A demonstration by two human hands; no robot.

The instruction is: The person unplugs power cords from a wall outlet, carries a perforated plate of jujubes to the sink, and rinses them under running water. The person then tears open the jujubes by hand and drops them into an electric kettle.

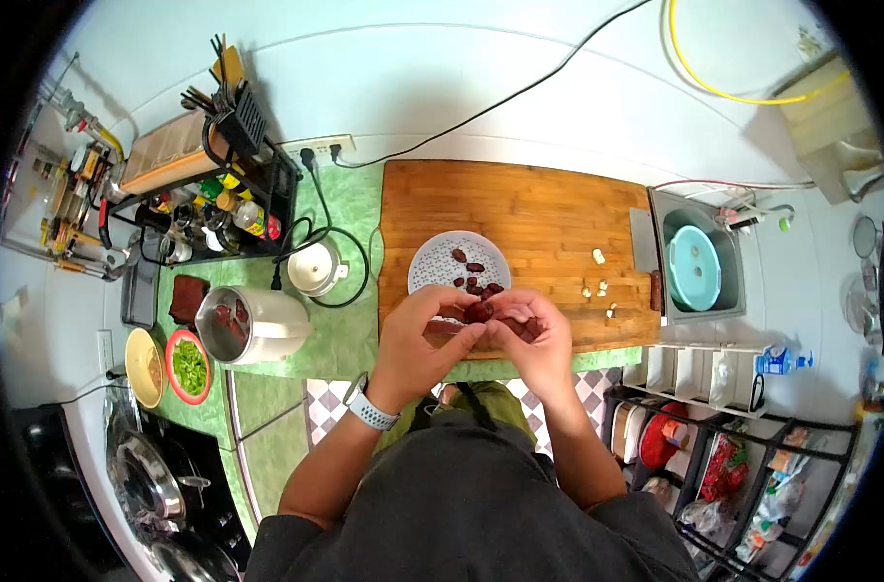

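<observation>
Above the front edge of the wooden chopping board (549, 213), my left hand (425, 341) and my right hand (537, 344) meet, fingertips pinched on a dark, wrinkled red date (478, 312). The left thumb and forefinger grip one side of it, the right ones the other. Just beyond my hands stands a white perforated basket (430, 260) with several more red dates (475, 267) in it. My hands cover its near side. Whether the date is whole or torn, I cannot tell.
A cleaver (644, 240) and small pale pieces (598, 257) lie on the board's right. Beyond is a sink (736, 281) with a blue basin (692, 254). Left stand a cream jug (277, 326) holding dark red pieces, a white lid (316, 269), and a bowl of chopped greens (189, 366).
</observation>
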